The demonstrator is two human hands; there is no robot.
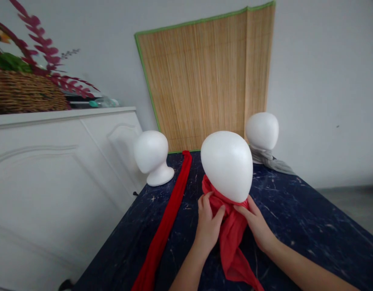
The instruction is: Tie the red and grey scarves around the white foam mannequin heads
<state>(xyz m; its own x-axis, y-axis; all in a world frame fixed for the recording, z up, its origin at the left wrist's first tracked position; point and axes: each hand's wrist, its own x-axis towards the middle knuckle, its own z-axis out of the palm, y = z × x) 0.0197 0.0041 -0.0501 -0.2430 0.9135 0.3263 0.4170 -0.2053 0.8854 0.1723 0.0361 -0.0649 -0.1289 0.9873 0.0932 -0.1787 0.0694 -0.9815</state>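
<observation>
A white mannequin head [227, 163] stands upright in front of me on the dark blue table. Around its neck wraps a coral-red scarf [233, 238], with its loose end hanging down the front onto the tabletop. My left hand [209, 220] pinches the scarf's folds at the left of the neck, thumb and fingers closed on the cloth. On the opposite side, just under the chin, my right hand [256, 222] grips the scarf's upper edge. Parts of the fingers on both hands are hidden behind the fabric.
A long red scarf [168, 218] lies along the dark marbled table [283, 202]. Another bare mannequin head [151, 153] stands at left; a third mannequin head [262, 131] at back right wears a grey scarf [273, 161]. White cabinets [53, 182] line the left, holding a wicker basket [26, 92].
</observation>
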